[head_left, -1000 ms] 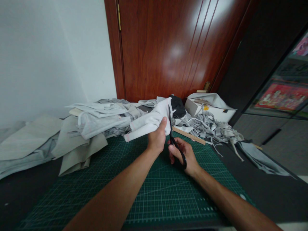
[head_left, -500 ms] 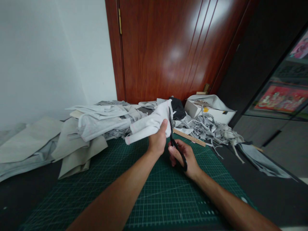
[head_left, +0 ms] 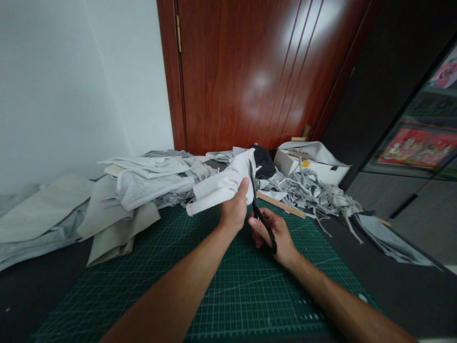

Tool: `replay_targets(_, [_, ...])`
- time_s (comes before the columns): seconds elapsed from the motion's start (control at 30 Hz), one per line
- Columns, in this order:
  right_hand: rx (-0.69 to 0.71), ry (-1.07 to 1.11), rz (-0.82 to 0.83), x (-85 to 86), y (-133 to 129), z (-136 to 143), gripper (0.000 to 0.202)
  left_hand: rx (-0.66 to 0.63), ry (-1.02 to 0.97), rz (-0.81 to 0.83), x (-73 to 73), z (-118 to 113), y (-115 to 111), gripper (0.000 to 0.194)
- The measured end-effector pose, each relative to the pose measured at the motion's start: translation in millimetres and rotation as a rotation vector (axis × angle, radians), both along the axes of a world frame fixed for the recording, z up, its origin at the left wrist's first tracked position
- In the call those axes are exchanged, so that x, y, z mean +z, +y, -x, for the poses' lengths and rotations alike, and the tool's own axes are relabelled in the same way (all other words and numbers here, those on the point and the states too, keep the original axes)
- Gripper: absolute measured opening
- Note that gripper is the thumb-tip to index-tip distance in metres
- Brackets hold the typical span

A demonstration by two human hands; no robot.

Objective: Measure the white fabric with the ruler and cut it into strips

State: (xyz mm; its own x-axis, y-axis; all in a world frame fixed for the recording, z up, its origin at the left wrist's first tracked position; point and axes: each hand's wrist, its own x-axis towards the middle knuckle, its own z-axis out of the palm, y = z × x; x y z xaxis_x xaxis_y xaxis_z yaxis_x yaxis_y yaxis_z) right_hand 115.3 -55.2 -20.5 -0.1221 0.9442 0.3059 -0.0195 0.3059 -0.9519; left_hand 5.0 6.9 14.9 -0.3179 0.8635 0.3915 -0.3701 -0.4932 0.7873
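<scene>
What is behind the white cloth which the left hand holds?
Behind the white cloth, pale fabric pieces and part of a black bundle show, with the brown wooden door farther back. Whatever the cloth and left hand cover cannot be seen.

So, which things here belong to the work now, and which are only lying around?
In the work:
- white cloth, in the left hand
- black scissors, in the right hand

Lying around, it seems:
- wooden ruler
- tangled scraps
- white box
- green mat, underneath
</scene>
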Motion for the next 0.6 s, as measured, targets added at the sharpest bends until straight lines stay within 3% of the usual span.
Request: replay_targets(0.6, [-0.005,0.003,-0.007,-5.5,2.1,-0.9,0.048,-0.003,0.050,0.028,3.3,1.5,-2.9,0.042])
